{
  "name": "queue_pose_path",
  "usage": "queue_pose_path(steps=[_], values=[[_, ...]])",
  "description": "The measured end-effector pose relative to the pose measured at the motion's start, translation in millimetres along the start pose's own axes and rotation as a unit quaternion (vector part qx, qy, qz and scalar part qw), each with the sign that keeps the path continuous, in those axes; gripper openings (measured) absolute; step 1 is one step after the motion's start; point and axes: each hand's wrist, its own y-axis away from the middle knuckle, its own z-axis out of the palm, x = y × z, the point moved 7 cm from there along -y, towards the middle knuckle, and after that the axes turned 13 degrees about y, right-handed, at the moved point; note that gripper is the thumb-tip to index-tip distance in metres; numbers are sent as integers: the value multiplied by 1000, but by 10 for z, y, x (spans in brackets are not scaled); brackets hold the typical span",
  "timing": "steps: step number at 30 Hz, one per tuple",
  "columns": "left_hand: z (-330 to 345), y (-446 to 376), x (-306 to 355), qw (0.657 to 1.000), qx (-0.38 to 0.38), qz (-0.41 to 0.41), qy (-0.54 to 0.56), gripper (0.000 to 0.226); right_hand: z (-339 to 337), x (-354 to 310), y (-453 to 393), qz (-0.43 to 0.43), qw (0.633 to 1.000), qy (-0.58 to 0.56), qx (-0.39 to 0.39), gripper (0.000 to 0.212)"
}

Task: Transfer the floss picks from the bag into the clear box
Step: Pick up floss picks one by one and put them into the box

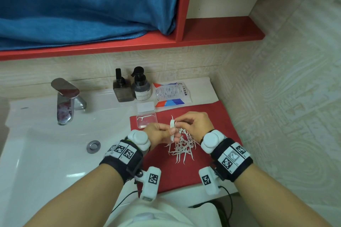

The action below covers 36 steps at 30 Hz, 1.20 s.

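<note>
White plastic floss picks (181, 146) lie heaped, uncountable, on your red mat (217, 116); both your left hand (160, 133) and right hand (196, 123) pinch a small bunch (172, 125); one pick sits in the clear box (146, 120); the printed bag (170, 92) lies behind.

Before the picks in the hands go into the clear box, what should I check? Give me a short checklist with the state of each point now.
1. Clear box is open, lid lying apart behind it: ok.
2. Box has room; only one pick seems to lie inside: ok.
3. Left hand holds a small bundle of picks: ok.
4. Bundle is aligned to fit the box: cannot tell, fingers cover part of it.
5. Right hand pinches the top of the bundle: ok.
6. Loose pile of picks stays on the red mat, none near the sink: ok.
</note>
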Motion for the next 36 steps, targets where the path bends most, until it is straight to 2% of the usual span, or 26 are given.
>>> queue_pose_path(steps=[7, 14, 21, 27, 30, 32, 34, 36], values=[[11, -3, 62, 998, 14, 18, 56, 15, 17, -47, -11, 52, 995, -78, -11, 19], [-25, 36, 142, 999, 19, 26, -37, 12, 15, -112, -28, 64, 994, -91, -10, 14], [-66, 65, 178, 996, 32, 54, -65, 5, 72, -106, -36, 77, 989, -126, -26, 17], [-45, 68, 140, 997, 25, 46, -57, 18, 86, -81, -70, 76, 987, -141, -27, 12], [-67, 70, 191, 996, 50, 45, -55, 19, 81, -65, -94, 64, 993, -97, -12, 8], [-93, 76, 211, 995, 71, 44, -59, 20, 90, 18, -104, 71, 997, -11, -18, 14], [-127, 88, 232, 993, 88, 46, -71, 20, 140, 152, -110, 88, 987, 116, -63, 17], [-161, 95, 239, 990, 104, 50, -74, 19, 223, 311, -75, 125, 963, 199, -135, 15]])
